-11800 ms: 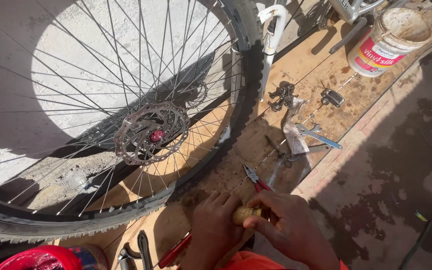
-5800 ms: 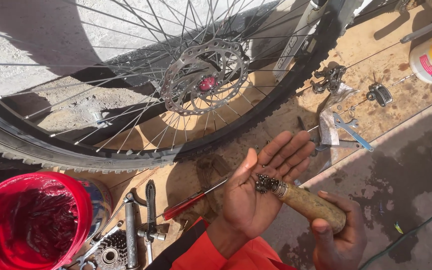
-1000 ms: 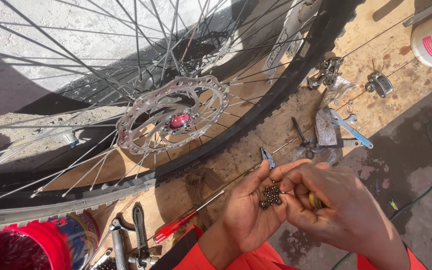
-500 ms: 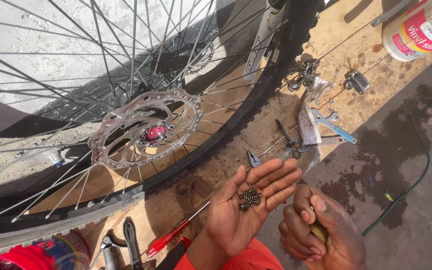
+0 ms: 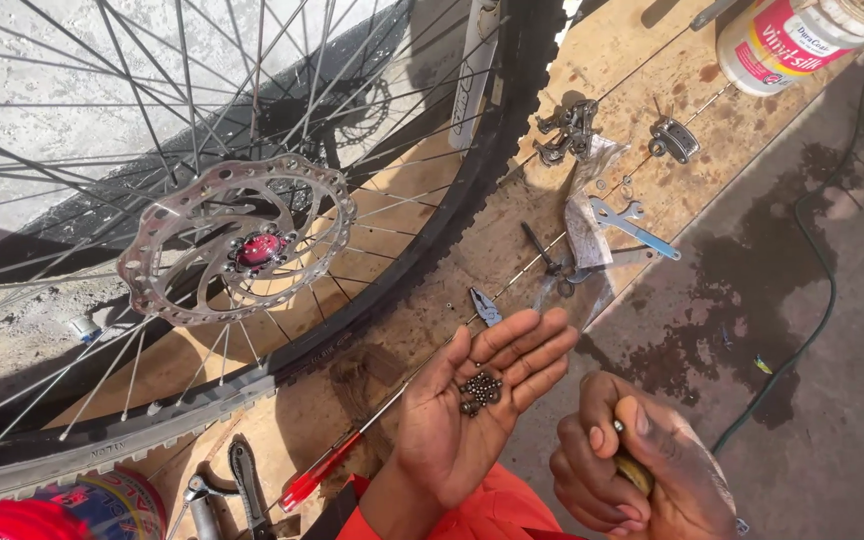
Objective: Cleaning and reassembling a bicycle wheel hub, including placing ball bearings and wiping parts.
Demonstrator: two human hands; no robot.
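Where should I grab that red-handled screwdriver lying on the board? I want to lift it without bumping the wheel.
Take the red-handled screwdriver by its red handle, the thick end nearest the person, coming from above on the side away from the tyre. Its thin shaft runs diagonally up past the left hand, which cups small bearing balls.
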